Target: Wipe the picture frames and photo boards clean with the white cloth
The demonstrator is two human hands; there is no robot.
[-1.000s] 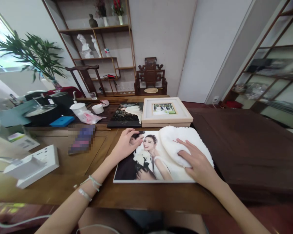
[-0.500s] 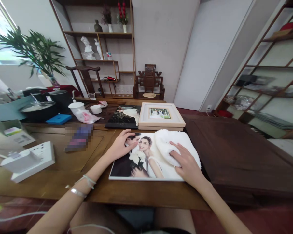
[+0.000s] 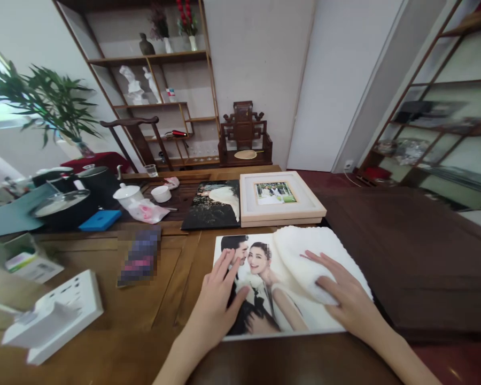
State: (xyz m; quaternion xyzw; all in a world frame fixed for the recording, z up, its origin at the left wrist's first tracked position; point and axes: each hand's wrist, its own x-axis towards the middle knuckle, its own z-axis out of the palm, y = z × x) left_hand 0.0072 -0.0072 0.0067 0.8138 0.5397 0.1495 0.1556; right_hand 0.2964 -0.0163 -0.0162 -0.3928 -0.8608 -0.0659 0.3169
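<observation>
A large wedding photo panel (image 3: 286, 310) lies flat on the wooden table in front of me. My left hand (image 3: 218, 294) rests on its left part, fingers stretched out over the printed groom and the thumb apart. On the panel's right part sits a bunched white towel (image 3: 300, 243) with a fluffy edge. My right hand (image 3: 344, 294) presses on the towel and grips it, the fingers spread over its folds and the thumb tucked against it. The towel hides the panel's right side.
Behind the panel are a pale wood-framed photo (image 3: 308, 200) and a dark photo panel (image 3: 200, 216). To the left stand a white power strip (image 3: 70, 315), an opened box (image 3: 36, 262), a blue box (image 3: 100, 220), a lidded pot (image 3: 70, 211) and white teaware (image 3: 128, 193).
My left hand has shifted from the panel's upper left corner toward its near left side, fingers now pointing away from me. My right hand stays on the towel. The camera view has shifted.
</observation>
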